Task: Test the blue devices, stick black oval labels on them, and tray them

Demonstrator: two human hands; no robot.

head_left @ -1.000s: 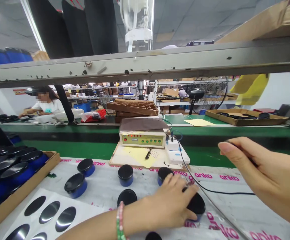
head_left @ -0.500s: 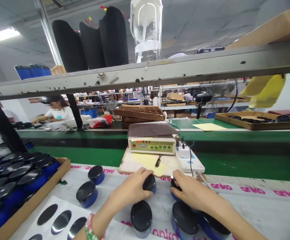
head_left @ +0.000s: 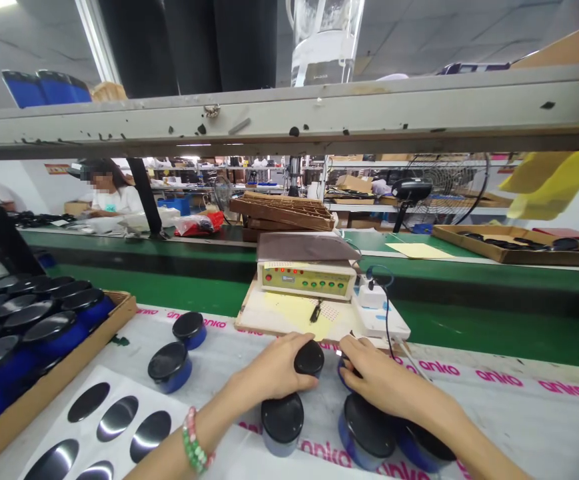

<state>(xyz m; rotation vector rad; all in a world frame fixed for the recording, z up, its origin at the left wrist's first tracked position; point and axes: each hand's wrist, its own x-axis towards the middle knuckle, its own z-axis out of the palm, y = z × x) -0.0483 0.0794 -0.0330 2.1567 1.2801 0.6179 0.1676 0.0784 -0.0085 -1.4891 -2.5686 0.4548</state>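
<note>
My left hand [head_left: 283,365] is wrapped round a short blue round container with a glossy black top [head_left: 309,360]. My right hand [head_left: 369,367] has its fingers curled together, with a small white bit showing at the fingertips; what they grip is mostly hidden. Partly covered behind those fingers is another blue container [head_left: 342,375]. Closer to me stand more black-topped containers: one [head_left: 282,419] below my left hand, one [head_left: 368,427] below my right hand, and one [head_left: 425,445] partly under my right forearm. Two others [head_left: 170,365] [head_left: 190,329] stand to the left.
A white sheet with black discs [head_left: 134,400] lies at lower left, beside a cardboard tray [head_left: 119,310] packed with containers. Ahead, a control box [head_left: 306,277] sits on a board next to a white plug [head_left: 370,293]. A shelf [head_left: 269,120] crosses overhead; a person [head_left: 114,197] sits far left.
The view has tipped downward. My left hand has moved slightly right with the container, nearer my right hand. My right hand stays in about the same place, its fingers curled closer.
</note>
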